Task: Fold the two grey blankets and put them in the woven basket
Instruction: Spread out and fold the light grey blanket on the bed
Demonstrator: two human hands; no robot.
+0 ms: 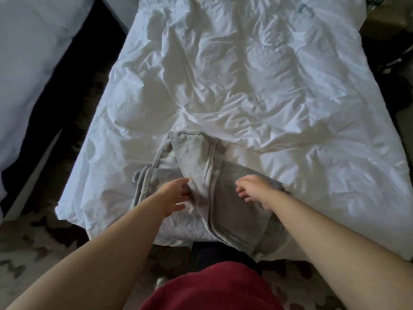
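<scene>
Head cam: grey blanket (pixel 234 220) part-folded at 6 o'clock on white duvet (pixel 245 86); my left hand (pixel 174 198) touches it, fingers straight; right hand (pixel 254 191) relaxed, gripping nothing

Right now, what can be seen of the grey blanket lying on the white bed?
The soft grey blanket with a stitched hem lies at the near edge of the crumpled white duvet, folded into a long strip whose near end hangs over the bed edge. Stacked hemmed layers show at its left; whether they are a second blanket, I cannot tell. The left hand touches it with straight fingers; the right hand is above it, fingers loosely curled.
</scene>
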